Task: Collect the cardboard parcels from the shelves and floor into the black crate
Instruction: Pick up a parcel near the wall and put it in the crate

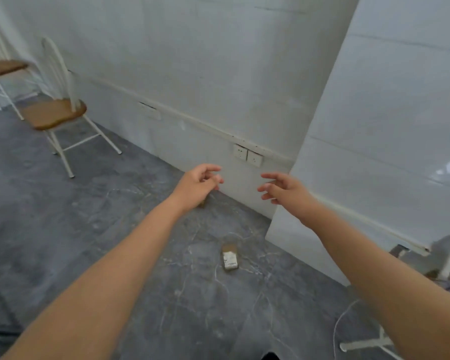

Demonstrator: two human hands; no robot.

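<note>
The left hand (198,185) and the right hand (286,189) are held out empty, fingers loosely spread. A small cardboard parcel (230,256) is seen lying on the grey floor (102,216) below them, near a jutting white wall (374,126); a wooden-seated chair (53,114) is placed well apart, leftward.

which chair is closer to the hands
The chair with its whole seat in view; the other chair sits farther back, cut off by the left edge.
</note>
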